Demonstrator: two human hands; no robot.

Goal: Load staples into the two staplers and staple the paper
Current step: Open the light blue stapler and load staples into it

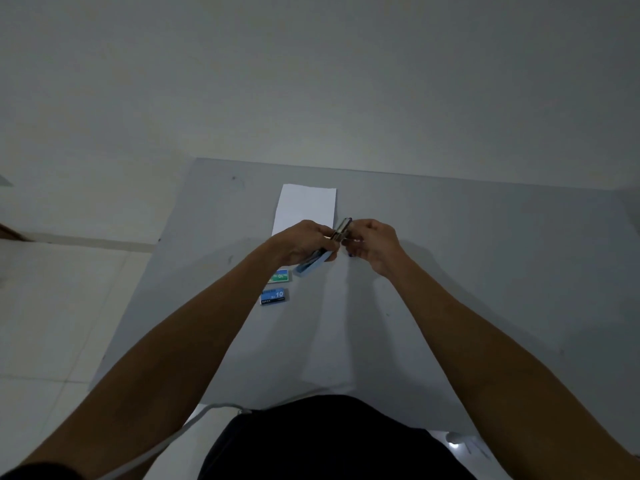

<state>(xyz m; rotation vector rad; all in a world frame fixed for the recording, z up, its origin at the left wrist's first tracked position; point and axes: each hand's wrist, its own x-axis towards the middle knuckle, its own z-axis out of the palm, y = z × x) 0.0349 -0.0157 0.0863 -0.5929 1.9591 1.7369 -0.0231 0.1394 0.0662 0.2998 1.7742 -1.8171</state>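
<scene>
Just beyond the staple boxes by the left wrist, the left hand grips the opened blue stapler, the right hand pinching its raised metal end.

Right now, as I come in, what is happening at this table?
A person at a grey table holds a light blue stapler, swung open, just above it. The left hand grips the body; the right hand seems to pinch the raised metal end. Whether staples are going in is too small to tell. A green staple box and a blue staple box lie near the left wrist. The white paper lies beyond the hands.
</scene>
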